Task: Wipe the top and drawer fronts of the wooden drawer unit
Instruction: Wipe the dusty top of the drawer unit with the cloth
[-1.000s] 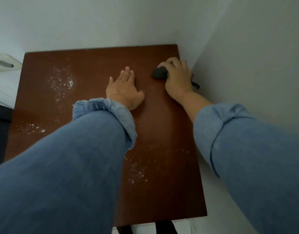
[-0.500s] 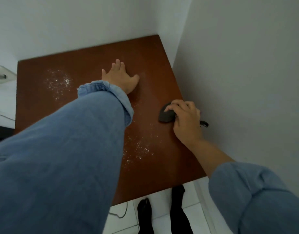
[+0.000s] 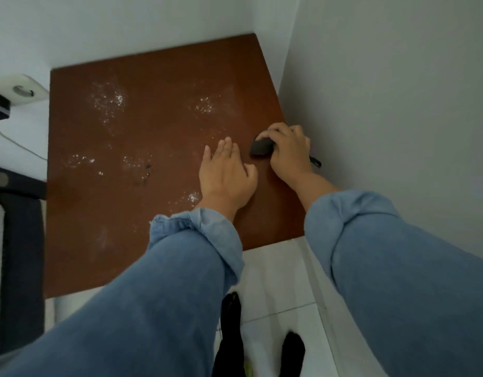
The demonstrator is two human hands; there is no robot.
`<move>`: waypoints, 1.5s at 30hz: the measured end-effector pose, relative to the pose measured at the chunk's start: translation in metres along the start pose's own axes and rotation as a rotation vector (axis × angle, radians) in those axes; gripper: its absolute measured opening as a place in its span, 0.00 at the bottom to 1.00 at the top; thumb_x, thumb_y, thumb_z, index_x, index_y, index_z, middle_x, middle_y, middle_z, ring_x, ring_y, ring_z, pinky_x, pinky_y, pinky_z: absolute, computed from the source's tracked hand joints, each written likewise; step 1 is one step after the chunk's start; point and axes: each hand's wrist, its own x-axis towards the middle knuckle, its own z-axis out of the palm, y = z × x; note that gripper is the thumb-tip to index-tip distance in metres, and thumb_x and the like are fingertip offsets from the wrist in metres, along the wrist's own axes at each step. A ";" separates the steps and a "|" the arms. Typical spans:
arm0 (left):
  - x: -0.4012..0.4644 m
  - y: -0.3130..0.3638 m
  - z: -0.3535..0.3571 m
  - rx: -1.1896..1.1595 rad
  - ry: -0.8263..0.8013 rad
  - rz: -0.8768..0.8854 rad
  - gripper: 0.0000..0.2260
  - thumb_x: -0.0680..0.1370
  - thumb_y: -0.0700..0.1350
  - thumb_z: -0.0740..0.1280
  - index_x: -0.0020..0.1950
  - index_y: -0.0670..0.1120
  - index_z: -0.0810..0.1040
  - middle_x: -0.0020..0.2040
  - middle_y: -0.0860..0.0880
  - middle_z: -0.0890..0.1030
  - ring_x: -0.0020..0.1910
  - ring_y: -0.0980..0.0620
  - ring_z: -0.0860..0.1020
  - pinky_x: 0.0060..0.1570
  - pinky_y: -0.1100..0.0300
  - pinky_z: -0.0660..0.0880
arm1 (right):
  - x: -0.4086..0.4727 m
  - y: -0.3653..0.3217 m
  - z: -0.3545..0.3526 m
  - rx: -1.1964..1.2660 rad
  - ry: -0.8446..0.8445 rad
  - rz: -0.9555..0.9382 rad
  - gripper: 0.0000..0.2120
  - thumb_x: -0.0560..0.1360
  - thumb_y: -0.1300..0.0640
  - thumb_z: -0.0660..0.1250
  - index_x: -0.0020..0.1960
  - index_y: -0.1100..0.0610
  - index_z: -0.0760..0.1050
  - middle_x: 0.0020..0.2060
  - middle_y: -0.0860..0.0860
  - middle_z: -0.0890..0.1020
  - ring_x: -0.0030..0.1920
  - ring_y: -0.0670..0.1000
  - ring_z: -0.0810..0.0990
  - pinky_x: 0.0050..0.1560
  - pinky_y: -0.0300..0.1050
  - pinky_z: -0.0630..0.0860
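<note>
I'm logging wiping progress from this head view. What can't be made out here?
- Drawer fronts: hidden below the wooden top, which is seen from above.
- Dark cloth: mostly covered by the right hand.
- Top's near edge: partly behind the left sleeve.
- Surface under the flat left hand: hidden.

The right hand (image 3: 288, 152), gripping the dark cloth (image 3: 261, 148) under its fingers, now sits farther up the wooden top (image 3: 153, 131) than half a second ago, close to the wall-side edge. The left hand (image 3: 226, 176) is drawn back toward the near edge and now lies flat just beside the cloth, its fingertips level with it. More white powder patches (image 3: 108, 100) show beyond the fingers.
</note>
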 end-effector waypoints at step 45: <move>0.029 -0.072 -0.001 -0.060 0.176 -0.009 0.24 0.82 0.49 0.47 0.77 0.43 0.55 0.78 0.48 0.56 0.77 0.50 0.51 0.76 0.50 0.46 | 0.052 -0.053 -0.018 0.458 -0.168 0.216 0.17 0.79 0.65 0.53 0.60 0.50 0.74 0.61 0.53 0.75 0.55 0.54 0.74 0.51 0.45 0.72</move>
